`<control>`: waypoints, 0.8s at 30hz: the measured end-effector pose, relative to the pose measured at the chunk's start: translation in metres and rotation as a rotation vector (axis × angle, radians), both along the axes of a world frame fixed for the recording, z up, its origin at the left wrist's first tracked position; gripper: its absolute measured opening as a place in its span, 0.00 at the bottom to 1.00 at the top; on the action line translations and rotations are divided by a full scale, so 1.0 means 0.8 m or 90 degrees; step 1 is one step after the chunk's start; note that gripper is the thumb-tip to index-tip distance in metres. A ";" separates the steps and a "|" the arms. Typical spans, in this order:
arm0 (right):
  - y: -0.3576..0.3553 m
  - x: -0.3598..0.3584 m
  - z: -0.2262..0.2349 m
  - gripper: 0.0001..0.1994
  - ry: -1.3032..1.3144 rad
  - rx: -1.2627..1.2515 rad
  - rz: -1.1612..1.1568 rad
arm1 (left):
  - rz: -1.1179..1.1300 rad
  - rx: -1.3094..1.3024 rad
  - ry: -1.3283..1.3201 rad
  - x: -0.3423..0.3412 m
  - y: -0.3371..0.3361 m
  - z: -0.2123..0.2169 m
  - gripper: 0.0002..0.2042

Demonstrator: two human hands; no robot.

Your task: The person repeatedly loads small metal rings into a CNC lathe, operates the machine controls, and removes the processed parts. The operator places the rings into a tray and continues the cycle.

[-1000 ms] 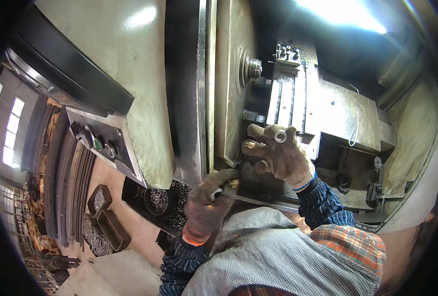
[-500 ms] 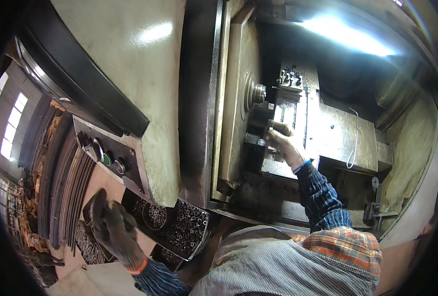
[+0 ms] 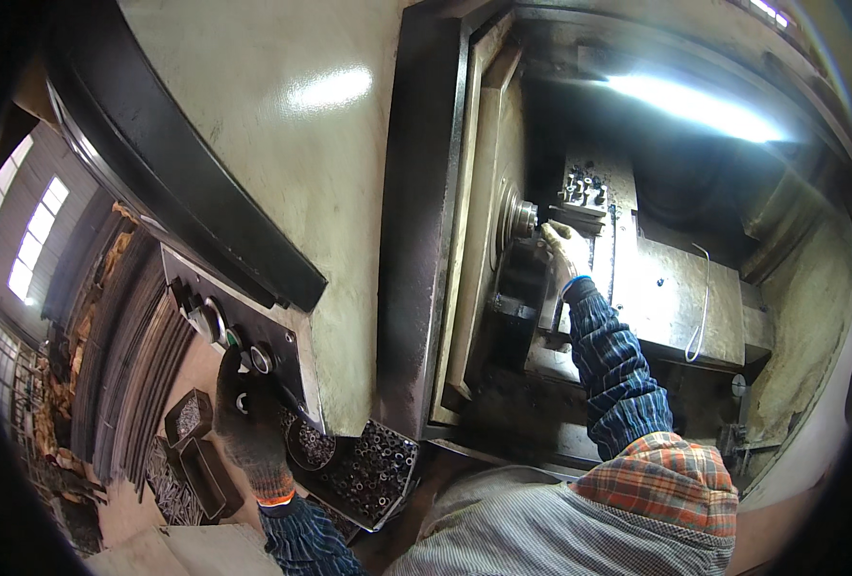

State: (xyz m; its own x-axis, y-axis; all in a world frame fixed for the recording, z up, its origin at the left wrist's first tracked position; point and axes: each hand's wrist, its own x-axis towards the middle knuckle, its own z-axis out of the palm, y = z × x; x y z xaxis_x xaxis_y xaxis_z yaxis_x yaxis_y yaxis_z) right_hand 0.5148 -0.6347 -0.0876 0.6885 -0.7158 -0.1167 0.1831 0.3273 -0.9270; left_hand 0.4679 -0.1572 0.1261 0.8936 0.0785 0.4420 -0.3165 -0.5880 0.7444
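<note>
"Inside the lit bay of the machine, head view: the right hand reaches up to the chuck. Its fingers?"

"Bent in at the chuck's face; what they grasp, if anything, cannot be told. Left hand: at the control panel, one finger raised by the green button, contact unclear."

"And the ring?"

"Small, pale, against the left hand. Whether the other fingers clench it: cannot tell."

"Step in hand?"

"Judged from posture: right hand busy at the chuck, left at the controls. Calls for a steady right hand, and fingers well clear before any button is pressed."

"Materials?"

"Chuck: stepped, cylindrical, worn bright metal. Tool post: blocky, studded with bolts. Gloves: knitted, left dark, right paler. Sleeves: blue-black, gathered. Cover: smooth cream, glossy where light strikes. Tray: thin-rimmed, heaped with small metal rings; round bowl of small parts at its left."
</note>
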 end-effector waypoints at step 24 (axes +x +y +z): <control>-0.007 0.042 -0.020 0.19 0.020 -0.040 -0.034 | -0.080 -0.160 -0.015 0.017 0.016 -0.026 0.20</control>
